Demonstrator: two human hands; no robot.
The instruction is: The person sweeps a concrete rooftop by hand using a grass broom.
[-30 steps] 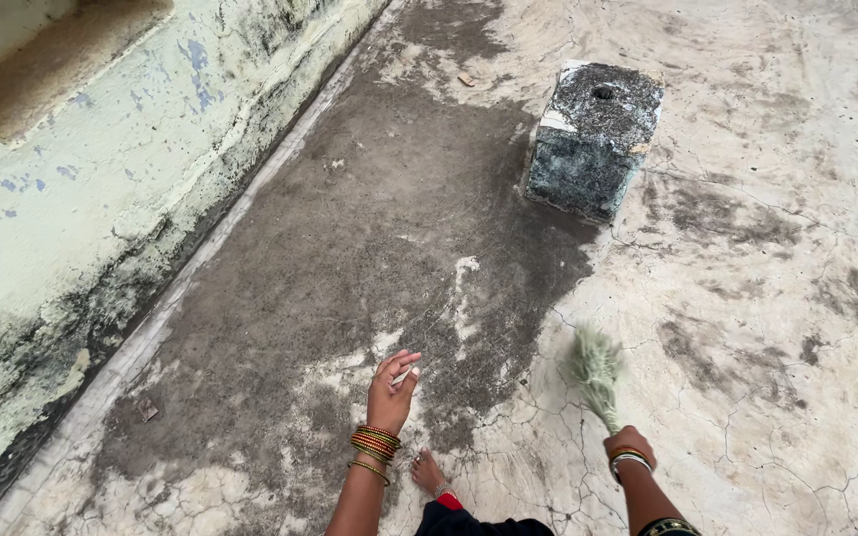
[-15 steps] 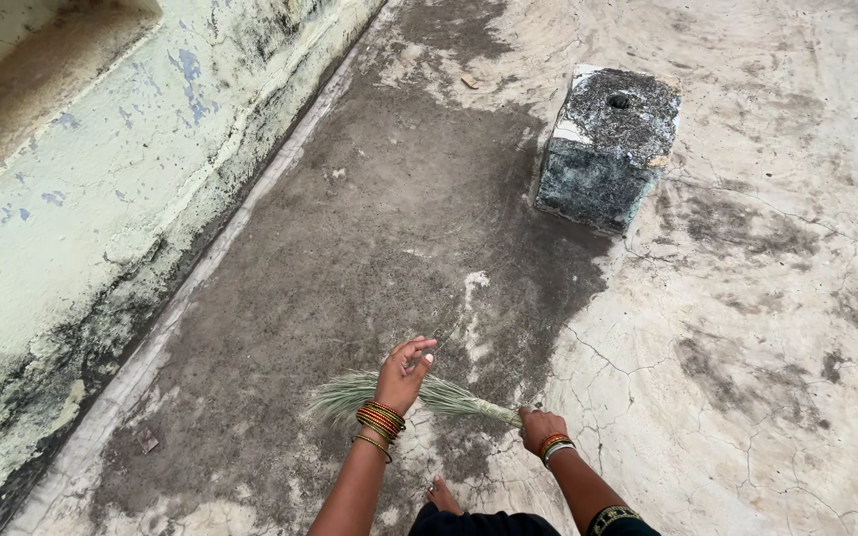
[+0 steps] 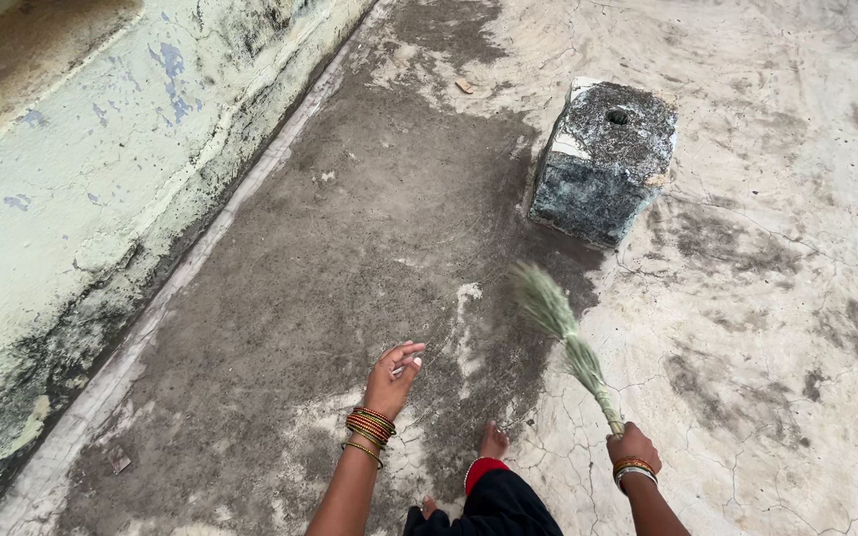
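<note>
The right hand (image 3: 633, 447) is clenching the bound neck of a grass broom (image 3: 560, 333), which is lying low over the cracked concrete floor (image 3: 767, 328) at about 5 o'clock in the view, its feathery head fanning toward 11 o'clock from the fist. The broom is looking light and very soft at the tip, with dry stalks that would be bending and splaying under any pressure; the stiffest part, and the best place to be taking hold, is the tight bundle at the base, exactly where the fist is closing now. It is probably shedding bits easily, so a firm but not crushing clench is suiting it.

The right arm is reaching forward from 5 o'clock, wrist bent down, bangles sitting at the wrist. The left hand (image 3: 390, 375) is hanging free at 6 o'clock, holding nothing, fingers loosely spread and slightly curled, palm turned to the side, forearm raised for balance. 1 bare foot (image 3: 493, 440) is stepping between the arms. A weathered stone block (image 3: 603, 159) is standing at 1 o'clock, and a stained wall (image 3: 71, 199) is running along 9 o'clock.
</note>
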